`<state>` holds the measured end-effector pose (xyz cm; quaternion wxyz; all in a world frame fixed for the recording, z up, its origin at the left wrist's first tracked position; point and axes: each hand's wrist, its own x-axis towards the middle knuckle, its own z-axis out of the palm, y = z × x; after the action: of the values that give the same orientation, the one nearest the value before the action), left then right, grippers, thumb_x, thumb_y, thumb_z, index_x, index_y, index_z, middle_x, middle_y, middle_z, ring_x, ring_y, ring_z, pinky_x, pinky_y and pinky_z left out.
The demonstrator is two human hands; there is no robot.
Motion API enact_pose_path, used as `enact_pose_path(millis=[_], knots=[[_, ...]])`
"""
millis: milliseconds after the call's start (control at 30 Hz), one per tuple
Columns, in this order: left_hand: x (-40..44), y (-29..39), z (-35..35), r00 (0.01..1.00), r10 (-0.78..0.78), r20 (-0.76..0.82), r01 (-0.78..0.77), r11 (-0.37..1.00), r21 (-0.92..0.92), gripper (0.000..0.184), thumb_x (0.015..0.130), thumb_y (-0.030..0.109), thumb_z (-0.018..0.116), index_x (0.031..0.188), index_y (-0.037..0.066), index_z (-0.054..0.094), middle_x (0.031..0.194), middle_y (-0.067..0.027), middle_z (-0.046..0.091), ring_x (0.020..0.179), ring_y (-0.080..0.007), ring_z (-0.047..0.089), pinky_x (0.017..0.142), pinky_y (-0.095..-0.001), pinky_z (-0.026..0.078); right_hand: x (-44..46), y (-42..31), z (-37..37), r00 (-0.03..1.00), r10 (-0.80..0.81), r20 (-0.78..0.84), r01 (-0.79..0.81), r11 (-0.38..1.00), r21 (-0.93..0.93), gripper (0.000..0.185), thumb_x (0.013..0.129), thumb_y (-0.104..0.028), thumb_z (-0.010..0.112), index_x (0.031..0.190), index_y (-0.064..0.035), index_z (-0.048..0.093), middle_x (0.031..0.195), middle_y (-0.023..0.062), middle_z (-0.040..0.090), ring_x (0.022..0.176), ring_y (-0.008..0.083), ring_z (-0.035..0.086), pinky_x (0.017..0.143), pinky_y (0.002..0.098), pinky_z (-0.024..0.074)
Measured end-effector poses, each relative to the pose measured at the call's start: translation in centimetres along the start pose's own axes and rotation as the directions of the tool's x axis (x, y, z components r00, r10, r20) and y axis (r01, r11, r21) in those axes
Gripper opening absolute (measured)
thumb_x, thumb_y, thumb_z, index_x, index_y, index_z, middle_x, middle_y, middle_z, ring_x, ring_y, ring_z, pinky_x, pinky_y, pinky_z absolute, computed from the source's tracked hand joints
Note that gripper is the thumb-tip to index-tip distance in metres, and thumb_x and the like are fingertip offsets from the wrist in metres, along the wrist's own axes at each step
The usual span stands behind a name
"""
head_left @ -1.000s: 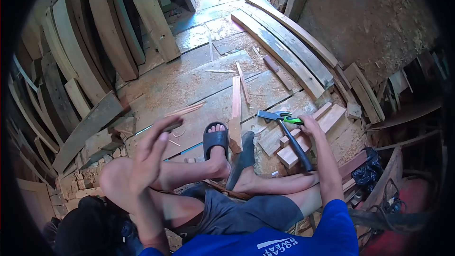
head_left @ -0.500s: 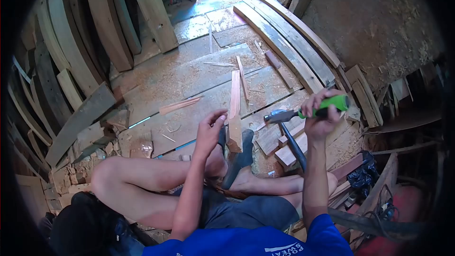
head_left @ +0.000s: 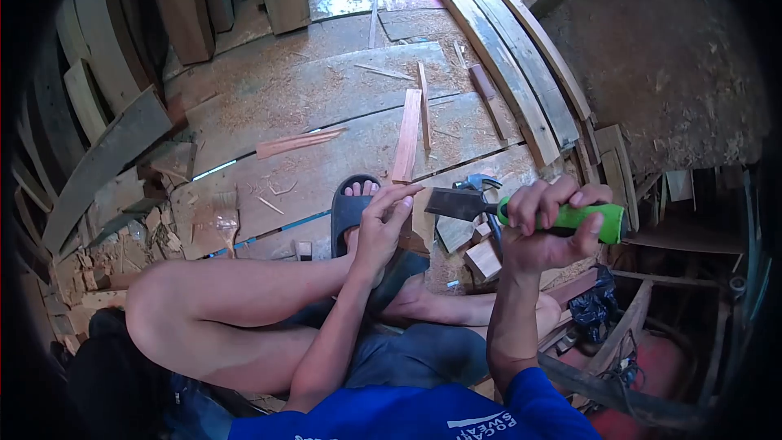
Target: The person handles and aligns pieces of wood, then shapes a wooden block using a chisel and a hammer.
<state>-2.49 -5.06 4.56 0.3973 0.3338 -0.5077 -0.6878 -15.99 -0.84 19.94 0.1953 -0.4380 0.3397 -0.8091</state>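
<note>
My right hand (head_left: 554, 224) is wrapped round the green handle of a wide chisel (head_left: 460, 204). The chisel blade points left, its edge close to my left fingers and the wood. My left hand (head_left: 387, 224) has thumb and fingers together at the left edge of a wooden piece (head_left: 419, 232) between my feet. A pinkish length of wood (head_left: 408, 137) reaches away beyond my fingers; whether both are one piece I cannot tell. Behind the chisel lies a hammer (head_left: 479, 182), partly hidden. Near it are small wood blocks (head_left: 483, 259).
Long curved planks (head_left: 497, 65) lie at the right, and more curved timbers (head_left: 106, 24) stand at the left. Split wood slivers (head_left: 297, 143) and shavings cover the plank floor (head_left: 326, 90). A paintbrush (head_left: 226, 216) lies left of my sandal (head_left: 344, 216).
My right hand has brought the chisel left and down toward the wood. My left hand has moved right onto the wood's edge. The camera view has tilted downward.
</note>
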Motion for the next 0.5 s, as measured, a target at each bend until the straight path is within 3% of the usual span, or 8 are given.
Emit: enact_pose_path(millis=[233,500], knots=[[0.0,1.1,0.1,0.999,-0.022,0.027,0.024,0.996,-0.087,0.024,0.093,0.014,0.058,0.112,0.002,0.067,0.109,-0.0075,0.058,0.103,-0.0147,0.056,0.092,-0.0266,0.043,0.1,0.1,0.3,0.997,0.057,0.058,-0.061,0.995,0.078,0.031,0.096,-0.038,0.048,0.096,-0.0090,0.037,0.062,0.0059,0.039,0.042,0.0143,0.038,0.040,0.0291,0.0356],[0.0,0.6,0.1,0.999,-0.018,0.035,0.020,0.997,-0.068,0.025,0.092,0.014,0.060,0.113,0.002,0.067,0.109,-0.0067,0.056,0.103,-0.0146,0.055,0.091,-0.0265,0.043,-0.1,0.0,-0.2,0.995,0.055,0.077,-0.066,0.988,0.140,0.031,0.097,-0.037,0.047,0.097,-0.0080,0.038,0.062,0.0069,0.039,0.043,0.0160,0.039,0.041,0.0320,0.0347]])
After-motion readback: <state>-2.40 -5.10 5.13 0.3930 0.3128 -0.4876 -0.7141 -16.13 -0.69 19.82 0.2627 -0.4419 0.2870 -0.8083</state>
